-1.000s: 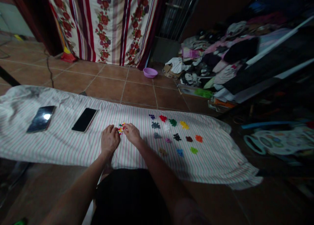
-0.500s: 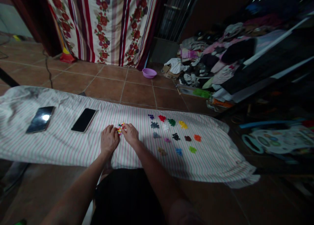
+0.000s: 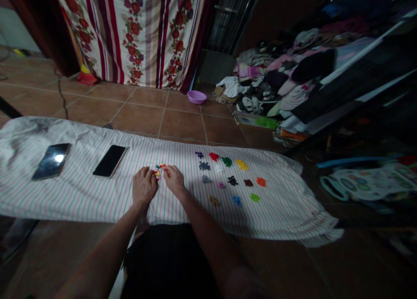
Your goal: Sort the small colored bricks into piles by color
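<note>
Between my hands lies a small cluster of multicoloured pieces [image 3: 158, 173], with red, yellow, green and white showing. My left hand [image 3: 145, 186] rests on the striped cloth, thumb and fingertips closed on the cluster's left edge. From the right, my right hand [image 3: 175, 179] has its thumb and fingers pinched together at the cluster's upper right edge. Whatever sits in that pinch is too small and hidden to make out. Sorted piles of small pieces spread to the right, among them red [image 3: 213, 156], dark green [image 3: 227, 161], yellow [image 3: 241, 164], black [image 3: 232, 180] and orange [image 3: 261, 181].
The striped cloth [image 3: 78, 194] covers a long, low surface. Two phone-like devices lie left of my hands: a black phone [image 3: 110, 161] and a shiny dark one [image 3: 51, 161]. Beyond on the tiled floor stand a purple basin [image 3: 196, 97] and a heap of clothes [image 3: 260, 79].
My right fingers have shifted very slightly at the cluster's edge. My left hand stays in place on it. The whole view has moved a little.
</note>
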`<state>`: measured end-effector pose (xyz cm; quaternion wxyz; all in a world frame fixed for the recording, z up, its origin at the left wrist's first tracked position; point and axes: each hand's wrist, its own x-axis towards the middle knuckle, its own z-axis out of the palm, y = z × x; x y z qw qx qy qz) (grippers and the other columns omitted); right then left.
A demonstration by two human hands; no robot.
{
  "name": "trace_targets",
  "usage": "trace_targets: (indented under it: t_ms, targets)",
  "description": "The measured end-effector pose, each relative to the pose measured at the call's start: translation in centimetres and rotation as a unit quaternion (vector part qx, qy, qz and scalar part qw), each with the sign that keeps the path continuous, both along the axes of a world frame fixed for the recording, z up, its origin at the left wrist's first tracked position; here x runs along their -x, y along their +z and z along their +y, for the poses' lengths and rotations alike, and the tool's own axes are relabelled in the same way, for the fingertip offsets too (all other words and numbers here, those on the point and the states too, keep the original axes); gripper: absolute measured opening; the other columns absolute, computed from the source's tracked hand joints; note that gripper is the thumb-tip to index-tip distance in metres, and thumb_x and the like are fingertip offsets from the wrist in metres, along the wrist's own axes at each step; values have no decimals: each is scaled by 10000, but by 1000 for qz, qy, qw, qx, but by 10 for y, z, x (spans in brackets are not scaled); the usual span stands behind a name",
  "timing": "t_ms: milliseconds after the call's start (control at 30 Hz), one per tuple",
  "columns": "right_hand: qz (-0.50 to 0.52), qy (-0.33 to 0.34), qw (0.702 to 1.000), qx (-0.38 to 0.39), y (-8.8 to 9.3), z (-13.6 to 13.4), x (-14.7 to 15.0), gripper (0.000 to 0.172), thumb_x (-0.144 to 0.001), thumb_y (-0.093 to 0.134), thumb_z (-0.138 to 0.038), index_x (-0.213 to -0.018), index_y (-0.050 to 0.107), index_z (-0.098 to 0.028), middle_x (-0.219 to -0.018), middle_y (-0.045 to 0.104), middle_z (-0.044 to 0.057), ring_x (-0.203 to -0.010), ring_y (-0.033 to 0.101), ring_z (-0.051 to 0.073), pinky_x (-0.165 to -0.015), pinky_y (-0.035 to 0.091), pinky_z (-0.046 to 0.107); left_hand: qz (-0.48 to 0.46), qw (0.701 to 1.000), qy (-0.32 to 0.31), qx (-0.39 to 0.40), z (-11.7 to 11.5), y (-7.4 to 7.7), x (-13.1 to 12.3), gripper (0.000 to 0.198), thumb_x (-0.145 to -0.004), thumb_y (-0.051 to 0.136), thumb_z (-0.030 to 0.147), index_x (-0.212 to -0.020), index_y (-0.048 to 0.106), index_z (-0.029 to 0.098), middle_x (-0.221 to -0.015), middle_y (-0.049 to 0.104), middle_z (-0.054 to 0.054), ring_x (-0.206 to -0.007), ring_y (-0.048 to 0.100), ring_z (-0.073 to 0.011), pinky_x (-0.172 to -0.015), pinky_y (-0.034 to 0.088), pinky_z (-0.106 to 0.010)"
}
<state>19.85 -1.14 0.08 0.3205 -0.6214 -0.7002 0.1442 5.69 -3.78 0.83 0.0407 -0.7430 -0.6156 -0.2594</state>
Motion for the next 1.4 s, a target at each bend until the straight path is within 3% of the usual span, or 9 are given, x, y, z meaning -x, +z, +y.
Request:
trace_targets:
  t_ms: [267, 567, 733, 1033, 1233, 1400]
  targets:
    - [67, -12, 997, -44, -4, -2, -5, 192, -921, 502, -270, -940, 688, -226, -913, 678, 24, -853, 619, 135, -788, 467, 227, -25, 1000, -12, -13, 0, -2, 1, 233, -867, 419, 243, -977, 617, 186, -1148, 616, -140, -1152, 519, -294, -921, 402, -435]
    - [124, -33, 992, -19, -3, 0, -21, 220, -921, 489, -310, -982, 686, -232, -929, 702, 16, -851, 651, 124, -772, 506, 219, -14, 1000, -18, -14, -2, 1, 2, 236, -866, 422, 243, -991, 616, 192, -1159, 611, -144, -1132, 525, -297, -895, 417, -438]
    - [144, -53, 987, -43, 0, 6, -56, 233, -870, 492, -241, -1002, 680, -207, -940, 693, 45, -838, 656, 135, -767, 523, 234, -1, 1000, -7, -8, -2, 2, 1, 259, -878, 416, 244, -1011, 622, 162, -1188, 604, -157, -1119, 534, -301, -890, 429, -439]
    - [97, -194, 974, -62, 12, 29, -140, 261, -774, 467, -152, -922, 680, -182, -937, 695, 66, -822, 640, 163, -796, 513, 290, 4, 1000, -4, -12, -2, 1, 1, 268, -892, 414, 247, -1015, 634, 158, -1183, 609, -154, -1130, 535, -300, -899, 431, -442]
    - [38, -238, 970, -27, 18, 45, -190, 263, -752, 485, -140, -906, 696, -168, -916, 713, 82, -812, 643, 172, -812, 490, 294, 3, 1000, -7, -15, -1, 0, 1, 273, -896, 401, 252, -1008, 633, 162, -1176, 609, -153, -1134, 534, -295, -910, 430, -440]
    - [-19, -268, 963, 1, 21, 58, -214, 288, -774, 486, -128, -946, 710, -188, -915, 720, 63, -844, 637, 163, -814, 467, 270, -7, 1000, 0, -4, -1, 1, 0, 272, -894, 401, 261, -1013, 631, 175, -1191, 605, -145, -1127, 536, -295, -909, 427, -445]
